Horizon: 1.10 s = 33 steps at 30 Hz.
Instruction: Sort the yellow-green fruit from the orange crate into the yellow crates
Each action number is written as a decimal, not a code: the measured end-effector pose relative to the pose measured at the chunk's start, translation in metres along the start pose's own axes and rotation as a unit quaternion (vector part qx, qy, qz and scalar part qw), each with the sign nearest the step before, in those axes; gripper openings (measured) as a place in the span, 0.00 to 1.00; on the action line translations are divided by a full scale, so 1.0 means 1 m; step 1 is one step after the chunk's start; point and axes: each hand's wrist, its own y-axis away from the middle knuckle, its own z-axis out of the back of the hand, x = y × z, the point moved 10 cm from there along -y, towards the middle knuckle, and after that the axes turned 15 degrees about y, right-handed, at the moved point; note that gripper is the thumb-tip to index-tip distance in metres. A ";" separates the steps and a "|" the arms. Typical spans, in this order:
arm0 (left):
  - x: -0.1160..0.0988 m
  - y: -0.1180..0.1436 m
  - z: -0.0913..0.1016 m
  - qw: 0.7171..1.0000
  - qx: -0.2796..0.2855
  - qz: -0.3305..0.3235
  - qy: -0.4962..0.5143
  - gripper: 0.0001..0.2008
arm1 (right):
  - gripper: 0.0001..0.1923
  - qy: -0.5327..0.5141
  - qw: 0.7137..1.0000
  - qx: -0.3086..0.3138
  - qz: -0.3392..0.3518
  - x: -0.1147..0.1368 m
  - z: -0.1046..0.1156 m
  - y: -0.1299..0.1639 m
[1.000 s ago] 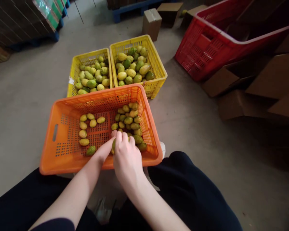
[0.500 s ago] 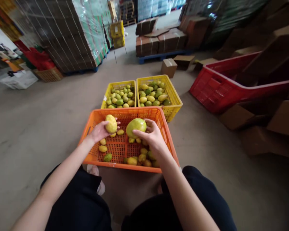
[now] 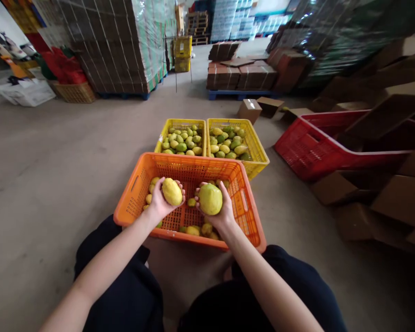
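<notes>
A yellow lemon (image 3: pixel 172 192) rests in my left hand (image 3: pixel 161 203), its fingers curled under and round the fruit. My right hand (image 3: pixel 225 213) cups a bigger, greenish-yellow lemon (image 3: pixel 210 199), with the thumb along its right side. Both hands are over the orange crate (image 3: pixel 190 159), a little apart from each other. Inside that crate, several loose lemons lie along the left side, at the front (image 3: pixel 192 230) and on the right, partly hidden by my hands and forearms.
Two yellow crates, left (image 3: pixel 157 146) and right (image 3: pixel 259 152), filled with green and yellow lemons, stand behind the orange one. To the right are a red crate (image 3: pixel 307 143) and cardboard boxes (image 3: pixel 335 186). Wrapped pallet stacks (image 3: pixel 107 46) and a small carton (image 3: pixel 249 110) are farther back.
Both hands have shifted right and slightly down in the picture, still holding the lemons. The right hand has turned so its lemon stands more upright. The view has also moved.
</notes>
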 end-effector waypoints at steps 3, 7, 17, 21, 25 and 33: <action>-0.010 0.001 -0.013 0.990 0.027 -0.095 -0.100 0.16 | 0.16 0.060 0.996 0.028 0.061 0.010 -0.008 -0.002; -0.026 0.017 -0.044 0.932 0.082 -0.271 -0.226 0.15 | 0.16 0.136 0.977 0.095 0.131 0.020 -0.032 0.006; -0.018 0.045 -0.077 0.857 0.174 -0.323 -0.362 0.17 | 0.18 0.184 0.954 0.198 0.130 0.016 -0.057 0.022; -0.017 0.047 -0.070 0.868 0.164 -0.303 -0.358 0.16 | 0.17 0.201 0.953 0.191 0.118 0.015 -0.056 0.024; -0.017 0.046 -0.070 0.874 0.171 -0.295 -0.347 0.16 | 0.17 0.192 0.953 0.206 0.116 0.013 -0.059 0.025; 0.005 -0.003 -0.016 0.996 -0.015 0.006 -0.088 0.21 | 0.17 0.088 0.993 0.049 0.056 0.012 -0.028 0.004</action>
